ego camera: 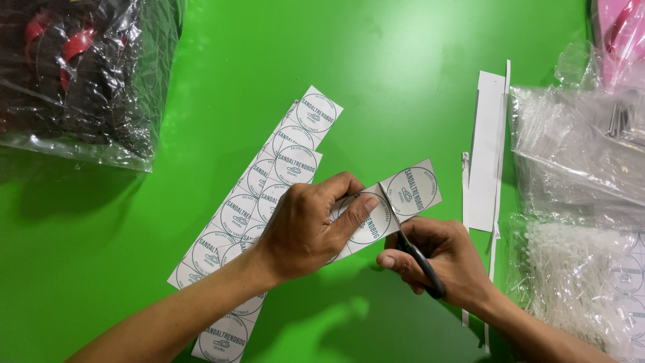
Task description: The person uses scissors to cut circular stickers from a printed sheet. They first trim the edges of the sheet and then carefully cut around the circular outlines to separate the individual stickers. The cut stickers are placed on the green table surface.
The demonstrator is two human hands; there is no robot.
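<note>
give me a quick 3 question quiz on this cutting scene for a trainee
1. True or false: the right hand holds scissors.
2. What does the left hand hold? A) a bag B) a strip of round labels C) a pen
3. On which side of the green table do the white paper offcuts lie, the person's left or right?

Key
1. True; the blades sit at the strip between two labels.
2. B
3. Right, beside the clear bags.
</note>
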